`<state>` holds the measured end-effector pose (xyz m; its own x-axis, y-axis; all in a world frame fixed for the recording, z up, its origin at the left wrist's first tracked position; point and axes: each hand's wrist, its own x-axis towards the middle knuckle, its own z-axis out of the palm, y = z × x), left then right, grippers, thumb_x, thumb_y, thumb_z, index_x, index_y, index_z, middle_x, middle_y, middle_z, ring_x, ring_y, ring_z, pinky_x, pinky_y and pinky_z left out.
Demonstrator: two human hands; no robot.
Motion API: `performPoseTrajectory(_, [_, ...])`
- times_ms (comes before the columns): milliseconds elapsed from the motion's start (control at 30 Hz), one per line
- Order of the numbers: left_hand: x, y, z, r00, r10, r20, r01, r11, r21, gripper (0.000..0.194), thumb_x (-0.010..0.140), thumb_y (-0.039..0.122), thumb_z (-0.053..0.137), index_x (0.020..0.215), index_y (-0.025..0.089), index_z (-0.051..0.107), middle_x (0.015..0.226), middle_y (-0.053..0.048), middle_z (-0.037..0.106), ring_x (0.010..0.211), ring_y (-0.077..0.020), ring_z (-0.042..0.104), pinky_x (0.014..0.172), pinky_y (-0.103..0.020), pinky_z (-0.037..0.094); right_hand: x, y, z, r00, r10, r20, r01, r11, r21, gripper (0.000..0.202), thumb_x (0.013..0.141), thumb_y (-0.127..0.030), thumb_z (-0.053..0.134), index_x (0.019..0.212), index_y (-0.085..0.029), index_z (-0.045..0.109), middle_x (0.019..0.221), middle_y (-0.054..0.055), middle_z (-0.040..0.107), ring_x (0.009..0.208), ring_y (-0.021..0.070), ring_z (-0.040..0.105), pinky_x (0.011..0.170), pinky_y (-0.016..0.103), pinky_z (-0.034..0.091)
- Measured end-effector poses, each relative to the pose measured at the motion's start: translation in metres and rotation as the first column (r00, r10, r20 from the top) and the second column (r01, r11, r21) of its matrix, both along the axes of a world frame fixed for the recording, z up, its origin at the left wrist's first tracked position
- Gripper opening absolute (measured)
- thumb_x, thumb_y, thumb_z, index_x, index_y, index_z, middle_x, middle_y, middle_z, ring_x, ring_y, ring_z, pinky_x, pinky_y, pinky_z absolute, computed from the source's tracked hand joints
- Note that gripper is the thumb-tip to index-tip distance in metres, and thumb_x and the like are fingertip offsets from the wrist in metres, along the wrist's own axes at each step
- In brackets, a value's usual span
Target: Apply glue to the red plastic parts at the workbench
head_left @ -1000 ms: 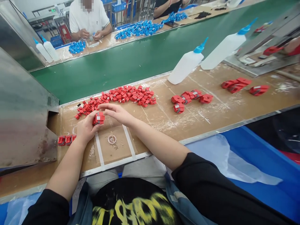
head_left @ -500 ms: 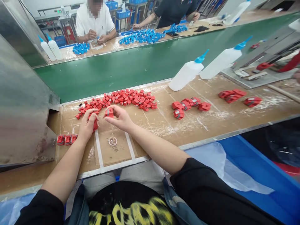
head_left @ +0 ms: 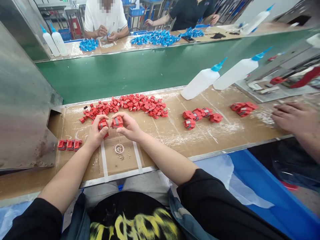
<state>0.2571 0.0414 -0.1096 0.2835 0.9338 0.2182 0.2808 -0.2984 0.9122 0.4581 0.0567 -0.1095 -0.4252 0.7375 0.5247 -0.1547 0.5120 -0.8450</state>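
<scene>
My left hand (head_left: 96, 136) is closed around a red plastic part with a grey band (head_left: 102, 124); another bit of red shows below its fingers. Close beside it, my right hand (head_left: 130, 128) pinches a similar red part with a grey band (head_left: 117, 122) between thumb and fingers. Behind both hands spreads a heap of small red pieces (head_left: 135, 102). Below them on the cardboard sits a small round cup (head_left: 119, 148) with a thin stick in it. To the left, red parts (head_left: 70, 144) stand in a short row.
Several banded red parts (head_left: 197, 115) lie to the right, more (head_left: 243, 108) farther on. Two white bottles (head_left: 200, 84) with blue nozzles lean behind. A co-worker's hand (head_left: 292, 115) rests at the right. A metal housing (head_left: 27, 110) bounds the left. Two people sit across the green strip (head_left: 125, 75).
The part in my left hand has come into clearer view, and my hands are slightly closer together. A co-worker's hand has come in at the right, where a single red part lay before.
</scene>
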Motion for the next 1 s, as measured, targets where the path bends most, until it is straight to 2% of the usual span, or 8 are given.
performPoseTrajectory(267, [-0.004,-0.002,-0.003,0.959,0.165,-0.23,-0.138,0.982,0.129,0.061,0.092,0.06,0.063,0.138,0.023,0.05,0.101,-0.004,0.069,0.084,-0.0209,0.067,0.086,-0.036,0.051,-0.009,-0.007,0.019,0.981,-0.072,-0.178,0.032,0.976,-0.217,0.051,0.102,-0.07,0.043,0.113,-0.02,0.049,0.077,0.002,0.059,0.066,0.0159,0.055,0.065,0.03,0.052])
performPoseTrajectory(400, [-0.005,-0.002,-0.004,0.919,0.193,-0.345,-0.134,0.973,0.187,0.062,0.087,0.066,0.067,0.13,0.022,0.06,0.108,-0.007,0.072,0.092,-0.0247,0.069,0.086,-0.036,0.051,0.037,-0.022,0.004,0.959,-0.253,0.131,0.266,0.959,-0.098,0.04,0.102,-0.058,0.051,0.114,-0.02,0.053,0.085,0.003,0.063,0.074,0.0174,0.06,0.071,0.03,0.051])
performPoseTrajectory(533, [-0.003,-0.003,-0.007,0.917,0.163,-0.364,-0.086,0.972,0.22,0.061,0.085,0.067,0.069,0.131,0.027,0.064,0.119,-0.006,0.074,0.102,-0.0277,0.071,0.088,-0.036,0.052,0.132,-0.046,-0.027,0.539,-0.541,0.646,0.45,0.833,0.322,0.035,0.099,-0.049,0.06,0.111,-0.016,0.062,0.103,0.013,0.069,0.095,0.0266,0.062,0.09,0.042,0.049])
performPoseTrajectory(667, [0.0,-0.003,-0.009,0.899,0.144,-0.415,-0.069,0.979,0.189,0.062,0.086,0.069,0.067,0.135,0.032,0.061,0.115,-0.003,0.075,0.098,-0.0274,0.073,0.083,-0.035,0.052,0.2,-0.059,-0.034,0.083,-0.757,0.648,0.483,0.6,0.638,0.037,0.098,-0.042,0.061,0.122,-0.013,0.065,0.133,0.024,0.061,0.123,0.0385,0.054,0.105,0.054,0.039])
performPoseTrajectory(733, [0.001,-0.003,-0.008,0.886,0.137,-0.444,-0.066,0.983,0.172,0.061,0.089,0.07,0.063,0.137,0.032,0.058,0.119,-0.003,0.074,0.1,-0.0285,0.072,0.085,-0.036,0.052,0.198,-0.06,-0.025,0.021,-0.819,0.573,0.533,0.494,0.687,0.044,0.098,-0.044,0.061,0.129,-0.013,0.062,0.137,0.025,0.058,0.126,0.039,0.052,0.106,0.053,0.038])
performPoseTrajectory(800, [0.001,-0.004,-0.006,0.873,0.124,-0.473,-0.058,0.987,0.152,0.062,0.091,0.07,0.058,0.138,0.031,0.054,0.123,-0.004,0.073,0.103,-0.03,0.072,0.088,-0.038,0.052,0.169,-0.06,-0.013,0.148,-0.805,0.574,0.549,0.55,0.63,0.038,0.099,-0.047,0.059,0.12,-0.015,0.065,0.12,0.019,0.066,0.114,0.0334,0.059,0.1,0.046,0.042])
performPoseTrajectory(900, [-0.001,-0.004,-0.005,0.854,0.112,-0.509,-0.042,0.988,0.147,0.063,0.092,0.071,0.056,0.139,0.029,0.05,0.127,-0.006,0.071,0.104,-0.0312,0.071,0.089,-0.04,0.051,0.1,-0.06,0.005,0.463,-0.517,0.719,0.383,0.849,0.364,0.036,0.103,-0.05,0.053,0.087,-0.02,0.062,0.081,0.005,0.066,0.076,0.0199,0.06,0.074,0.031,0.042])
performPoseTrajectory(1000, [-0.003,-0.003,-0.006,0.831,0.127,-0.542,-0.032,0.983,0.181,0.059,0.093,0.066,0.058,0.137,0.027,0.049,0.127,-0.007,0.071,0.105,-0.0308,0.071,0.087,-0.039,0.051,0.042,-0.058,0.015,0.527,-0.314,0.79,0.165,0.949,0.267,0.041,0.098,-0.055,0.061,0.077,-0.02,0.054,0.071,0.0,0.061,0.066,0.0151,0.052,0.063,0.028,0.031])
